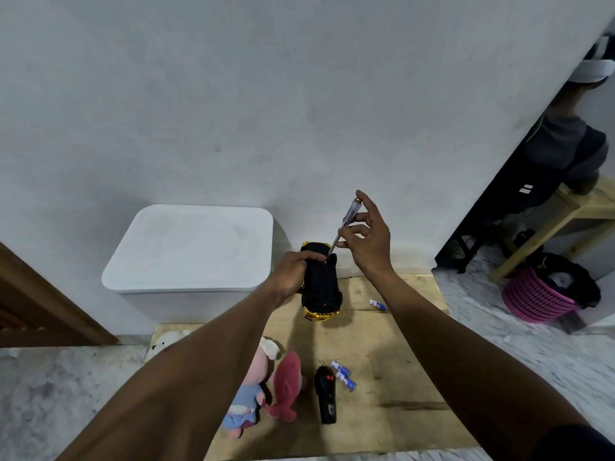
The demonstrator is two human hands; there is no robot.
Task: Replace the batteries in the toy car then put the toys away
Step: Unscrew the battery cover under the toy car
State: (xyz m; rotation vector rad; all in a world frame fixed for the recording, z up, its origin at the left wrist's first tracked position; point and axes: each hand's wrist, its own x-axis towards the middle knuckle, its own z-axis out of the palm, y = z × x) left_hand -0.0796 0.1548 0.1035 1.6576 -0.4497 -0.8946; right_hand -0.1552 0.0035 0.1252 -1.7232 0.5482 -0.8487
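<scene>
A gold toy car (pixel 321 287) is held upside down above a wooden board (pixel 392 344), its black underside facing me. My left hand (pixel 293 274) grips the car's left side. My right hand (pixel 366 234) pinches a clear-handled screwdriver (pixel 344 226), whose tip rests on the car's underside near the far end. Two blue batteries (pixel 343 374) lie on the board beside a black remote control (pixel 326 394). Another blue battery (pixel 377 305) lies to the right of the car.
A white lidded bin (pixel 189 247) stands against the wall at left. Plush toys (pixel 266 387) lie on the board's near left. A pink basket (pixel 535 297), a wooden bench (pixel 565 214) and a seated person are at far right.
</scene>
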